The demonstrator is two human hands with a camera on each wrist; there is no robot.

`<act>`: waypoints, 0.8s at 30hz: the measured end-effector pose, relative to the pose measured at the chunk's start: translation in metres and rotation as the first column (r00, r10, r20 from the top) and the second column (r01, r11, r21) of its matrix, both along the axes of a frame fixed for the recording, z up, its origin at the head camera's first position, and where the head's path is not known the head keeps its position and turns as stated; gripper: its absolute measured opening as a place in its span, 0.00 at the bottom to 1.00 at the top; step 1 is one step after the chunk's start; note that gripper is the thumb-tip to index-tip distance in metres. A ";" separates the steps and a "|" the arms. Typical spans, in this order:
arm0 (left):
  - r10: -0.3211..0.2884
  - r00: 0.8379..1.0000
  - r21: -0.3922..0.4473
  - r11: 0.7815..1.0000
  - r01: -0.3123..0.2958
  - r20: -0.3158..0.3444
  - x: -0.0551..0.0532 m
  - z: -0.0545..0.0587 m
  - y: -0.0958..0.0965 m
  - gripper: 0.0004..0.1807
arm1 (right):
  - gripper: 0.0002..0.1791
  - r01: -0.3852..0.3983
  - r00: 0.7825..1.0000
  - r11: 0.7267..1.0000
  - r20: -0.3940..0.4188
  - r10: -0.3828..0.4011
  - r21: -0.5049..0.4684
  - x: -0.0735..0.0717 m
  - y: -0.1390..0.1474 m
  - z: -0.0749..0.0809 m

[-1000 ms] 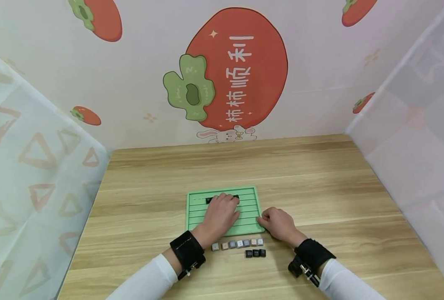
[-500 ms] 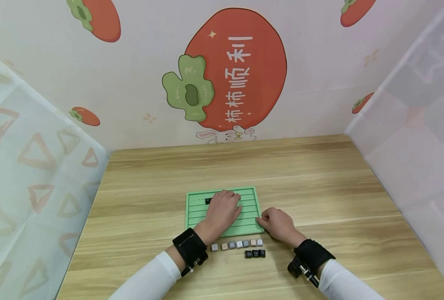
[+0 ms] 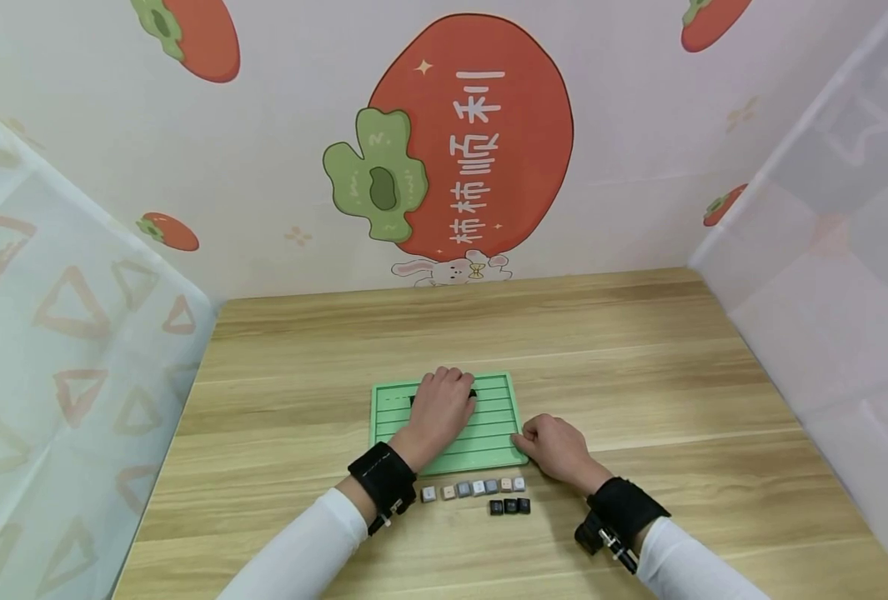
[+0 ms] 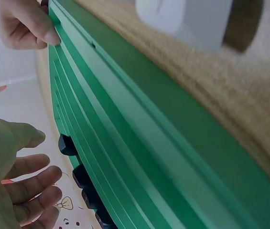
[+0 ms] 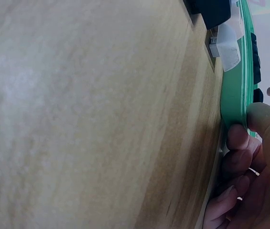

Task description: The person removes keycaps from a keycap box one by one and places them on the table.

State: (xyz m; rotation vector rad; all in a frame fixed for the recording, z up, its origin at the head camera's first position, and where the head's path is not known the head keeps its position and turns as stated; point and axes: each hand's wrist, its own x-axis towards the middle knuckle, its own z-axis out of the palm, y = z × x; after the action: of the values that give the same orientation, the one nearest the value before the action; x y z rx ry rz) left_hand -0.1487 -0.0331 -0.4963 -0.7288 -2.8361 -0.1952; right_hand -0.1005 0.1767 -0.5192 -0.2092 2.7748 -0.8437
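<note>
A green grooved board (image 3: pixel 492 429) lies on the table, with several black keycaps (image 4: pixel 91 196) standing in its far groove. My left hand (image 3: pixel 440 412) is over that row and hides most of it in the head view. In the left wrist view its fingers (image 4: pixel 37 183) are loosely bent beside the keycaps, with nothing between them and a small gap to the row. My right hand (image 3: pixel 558 448) grips the board's near right corner, thumb (image 5: pixel 261 117) on the rim and the other fingers curled against the side.
In front of the board, a row of grey, white and beige keycaps (image 3: pixel 478 488) sits on the wooden table (image 3: pixel 624 358). Closer to me are three black keycaps (image 3: pixel 510 506). Printed cloth walls (image 3: pixel 263 167) enclose the table at the back and sides.
My left hand has shifted slightly forward and left within the last half second, and the rightmost black keycap shows again beside it. The right hand stays at the board's corner.
</note>
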 end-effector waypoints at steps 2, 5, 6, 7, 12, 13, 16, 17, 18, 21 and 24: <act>0.001 1.000 -0.001 1.000 -0.001 0.003 -0.001 0.000 0.000 0.10 | 0.30 -0.001 1.000 1.000 0.000 0.001 0.001 0.000 0.000 0.001; 0.002 1.000 -0.018 1.000 -0.002 0.011 -0.002 0.001 0.000 0.10 | 0.30 -0.003 1.000 1.000 -0.002 0.003 -0.001 0.001 0.000 0.002; 0.002 1.000 -0.025 1.000 -0.002 0.018 -0.003 0.001 0.001 0.10 | 0.30 -0.006 1.000 1.000 -0.004 0.006 -0.002 0.001 0.000 0.002; 0.002 1.000 -0.029 1.000 -0.001 0.023 -0.003 0.001 0.001 0.10 | 0.30 -0.007 1.000 1.000 -0.005 0.007 -0.003 0.001 0.000 0.002; 0.010 0.998 -0.044 0.999 -0.007 0.059 -0.007 0.001 0.004 0.11 | 0.30 -0.008 1.000 1.000 -0.014 0.008 -0.003 0.001 0.000 0.002; 0.014 0.998 -0.047 0.999 -0.011 0.068 -0.008 0.001 0.005 0.11 | 0.30 -0.007 1.000 1.000 -0.014 0.007 -0.003 0.001 0.000 0.002; 0.028 0.996 -0.065 0.998 -0.023 0.090 -0.010 0.001 0.007 0.11 | 0.30 -0.007 1.000 1.000 -0.016 0.007 -0.005 0.001 0.000 0.001; 0.032 0.995 -0.072 0.997 -0.025 0.096 -0.011 0.001 0.008 0.11 | 0.30 -0.008 1.000 1.000 -0.014 0.007 -0.005 0.000 0.000 0.001; 0.034 0.994 -0.080 0.996 -0.027 0.100 -0.011 0.000 0.009 0.11 | 0.30 -0.007 1.000 1.000 -0.008 0.007 -0.004 0.000 0.000 0.002; 0.034 0.994 -0.107 0.994 -0.023 0.104 -0.012 0.000 0.010 0.11 | 0.30 -0.007 1.000 1.000 -0.001 0.007 -0.006 0.000 -0.001 0.002; 0.027 0.993 -0.116 0.993 -0.014 0.111 -0.013 -0.001 0.011 0.10 | 0.30 -0.007 1.000 1.000 0.008 0.007 -0.006 -0.001 -0.001 0.001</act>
State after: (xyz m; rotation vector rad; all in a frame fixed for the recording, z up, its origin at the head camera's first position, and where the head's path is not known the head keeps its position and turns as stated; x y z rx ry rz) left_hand -0.1616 -0.0216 -0.4970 -0.7327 -2.9822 -0.0714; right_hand -0.1013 0.1760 -0.5178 -0.2156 2.7634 -0.8491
